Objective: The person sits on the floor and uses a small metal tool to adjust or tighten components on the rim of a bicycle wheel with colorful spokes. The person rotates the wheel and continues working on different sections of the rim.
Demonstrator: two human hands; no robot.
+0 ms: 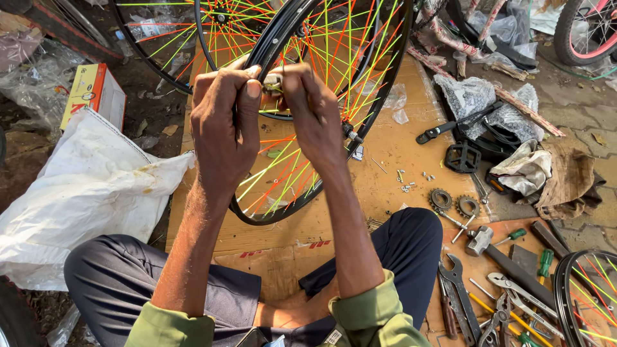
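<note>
A black bicycle wheel rim (270, 38) with orange, green and yellow spokes stands on edge on cardboard in front of me. My left hand (222, 122) wraps around the rim from the left, thumb up at the top. My right hand (315, 112) meets it from the right, fingers closed. Between the two thumbs sits a small pale part (273, 82) against the rim, pinched by both hands. A second spoked wheel (167, 38) lies behind the first.
A white sack (83, 186) and a yellow-orange box (93, 93) lie at left. Sprockets (441, 199), a black pedal (463, 157), a hammer (479, 241), wrenches (459, 289), pliers and screwdrivers are scattered at right. Another wheel (588, 295) shows at bottom right. Rags lie at right.
</note>
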